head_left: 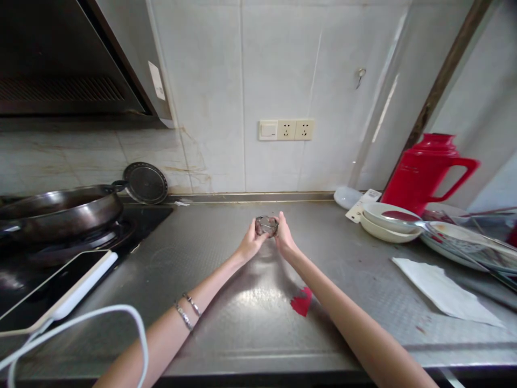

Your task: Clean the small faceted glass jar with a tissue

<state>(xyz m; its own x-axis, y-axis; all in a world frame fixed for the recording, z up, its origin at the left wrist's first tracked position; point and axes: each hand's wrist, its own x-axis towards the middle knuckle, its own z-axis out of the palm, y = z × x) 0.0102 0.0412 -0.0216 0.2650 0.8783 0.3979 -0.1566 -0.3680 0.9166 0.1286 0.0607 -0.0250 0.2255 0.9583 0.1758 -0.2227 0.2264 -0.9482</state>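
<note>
Both hands are stretched out over the middle of the steel counter [226,280]. Between them is a small round object [266,223] with a dark, shiny rim and a paler, see-through-looking middle; its exact kind is too small to make out. My left hand [252,242] grips its left side, the thumb lying across the lower front. On the other side, my right hand [284,236] holds the right edge with closed fingers, partly hidden behind the palm. A red paper-like scrap [301,302] lies on the counter beside my right forearm.
A steel pan [60,213] stands on the stove at left, with a phone [60,291] and white cable in front. At right are a red thermos [422,175], stacked bowls [390,229], plates and a white napkin [444,291]. Wall sockets [294,130] are behind.
</note>
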